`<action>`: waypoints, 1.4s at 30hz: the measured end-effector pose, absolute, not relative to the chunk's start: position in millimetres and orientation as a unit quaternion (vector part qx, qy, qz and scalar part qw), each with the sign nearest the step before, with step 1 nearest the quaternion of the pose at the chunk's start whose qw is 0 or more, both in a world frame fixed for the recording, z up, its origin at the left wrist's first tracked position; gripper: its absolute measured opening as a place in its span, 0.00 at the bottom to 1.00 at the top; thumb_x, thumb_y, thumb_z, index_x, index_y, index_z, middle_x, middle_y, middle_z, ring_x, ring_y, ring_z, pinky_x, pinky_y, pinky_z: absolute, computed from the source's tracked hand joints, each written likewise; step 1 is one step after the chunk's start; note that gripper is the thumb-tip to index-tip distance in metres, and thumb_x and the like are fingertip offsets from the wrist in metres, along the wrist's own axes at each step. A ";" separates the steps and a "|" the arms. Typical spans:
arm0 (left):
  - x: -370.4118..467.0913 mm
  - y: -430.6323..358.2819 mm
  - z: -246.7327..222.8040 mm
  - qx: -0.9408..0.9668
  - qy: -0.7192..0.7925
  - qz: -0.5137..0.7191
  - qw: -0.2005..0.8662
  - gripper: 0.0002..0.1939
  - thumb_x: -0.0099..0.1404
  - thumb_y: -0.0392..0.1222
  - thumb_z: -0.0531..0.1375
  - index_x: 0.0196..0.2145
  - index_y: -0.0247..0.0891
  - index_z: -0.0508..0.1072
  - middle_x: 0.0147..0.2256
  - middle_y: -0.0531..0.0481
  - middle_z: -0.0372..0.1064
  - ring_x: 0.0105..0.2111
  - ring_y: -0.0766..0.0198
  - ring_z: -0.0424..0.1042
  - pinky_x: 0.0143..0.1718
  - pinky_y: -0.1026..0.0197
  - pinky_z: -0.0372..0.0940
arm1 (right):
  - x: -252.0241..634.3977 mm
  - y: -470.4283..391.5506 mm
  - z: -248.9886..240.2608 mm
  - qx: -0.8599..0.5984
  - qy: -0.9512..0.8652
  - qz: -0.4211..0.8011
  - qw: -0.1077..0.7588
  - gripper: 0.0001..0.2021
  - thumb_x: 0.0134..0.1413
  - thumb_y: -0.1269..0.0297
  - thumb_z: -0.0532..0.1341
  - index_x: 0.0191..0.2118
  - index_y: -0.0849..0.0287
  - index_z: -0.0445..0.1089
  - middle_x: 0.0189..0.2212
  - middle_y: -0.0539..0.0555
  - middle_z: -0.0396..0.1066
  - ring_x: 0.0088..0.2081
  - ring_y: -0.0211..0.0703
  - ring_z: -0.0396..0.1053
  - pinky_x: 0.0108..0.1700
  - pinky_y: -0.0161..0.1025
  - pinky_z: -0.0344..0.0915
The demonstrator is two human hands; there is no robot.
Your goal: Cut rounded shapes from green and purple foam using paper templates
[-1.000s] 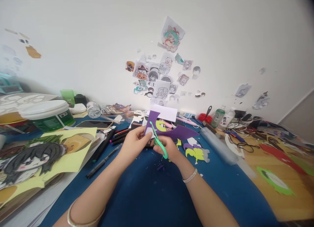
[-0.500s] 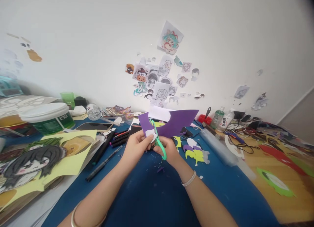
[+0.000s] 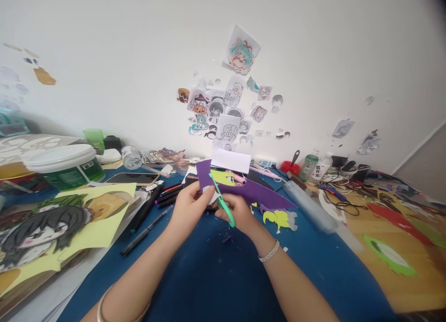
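Observation:
My left hand (image 3: 191, 203) pinches a purple sheet (image 3: 268, 196) together with a small white paper piece (image 3: 213, 197), thumb on top. A wide curved cut-out opens in the sheet's upper edge. In my right hand (image 3: 240, 213) is a pair of green scissors (image 3: 227, 210), its handle toward me and its blades pointing up and away across the purple sheet, beside my left thumb. The fingers of my right hand are partly hidden behind the scissors. Below the hands a small purple scrap (image 3: 227, 239) lies on the blue mat (image 3: 223, 280).
Several black pens (image 3: 146, 233) and a phone (image 3: 132, 178) lie to the left, near a white-lidded green tub (image 3: 66, 166) and a yellow sheet with a drawn figure (image 3: 49, 229). On the right are yellow-green scraps (image 3: 280, 220), a clear plastic roll (image 3: 310, 208) and bottles (image 3: 319, 168).
The purple sheet has tilted, its right side swinging down and to the right. More of the things behind it now show through the cut-out. Both hands stay nearly in place.

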State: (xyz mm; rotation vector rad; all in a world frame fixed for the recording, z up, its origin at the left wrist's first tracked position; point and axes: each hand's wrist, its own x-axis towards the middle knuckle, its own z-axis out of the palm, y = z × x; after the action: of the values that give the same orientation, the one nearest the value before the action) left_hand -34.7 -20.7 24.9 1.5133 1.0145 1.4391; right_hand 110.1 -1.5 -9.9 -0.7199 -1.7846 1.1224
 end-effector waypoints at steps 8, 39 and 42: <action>-33.8 -19.7 25.2 0.588 0.405 0.563 0.417 0.13 0.52 0.45 0.58 0.17 0.35 0.65 0.15 0.58 0.56 0.18 0.71 0.54 0.19 0.68 0.51 | 107.2 -2.5 -10.5 -0.280 -0.714 0.463 0.445 0.24 0.39 0.45 0.62 0.32 0.65 0.68 0.22 0.49 0.58 0.24 0.34 0.53 0.25 0.31 0.53; -31.7 -25.3 19.7 0.594 0.472 0.574 0.309 0.12 0.55 0.46 0.56 0.23 0.34 0.67 0.22 0.53 0.63 0.24 0.67 0.60 0.24 0.67 0.56 | 103.7 -10.9 -5.6 -0.282 -0.707 0.467 0.450 0.20 0.39 0.51 0.64 0.33 0.63 0.67 0.21 0.47 0.55 0.23 0.33 0.51 0.25 0.32 0.52; -28.0 -23.9 16.5 0.571 0.442 0.595 0.353 0.11 0.55 0.46 0.57 0.23 0.34 0.68 0.24 0.52 0.65 0.26 0.66 0.62 0.27 0.66 0.57 | 101.9 -13.5 -4.9 -0.270 -0.692 0.487 0.459 0.21 0.38 0.51 0.65 0.36 0.62 0.67 0.23 0.48 0.58 0.25 0.35 0.54 0.27 0.32 0.55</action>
State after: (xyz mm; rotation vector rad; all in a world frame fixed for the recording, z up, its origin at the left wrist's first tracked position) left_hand -28.0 -23.9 16.5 1.4775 1.1425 1.5386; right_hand 101.9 -13.5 -4.9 -0.6654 -1.7052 1.2001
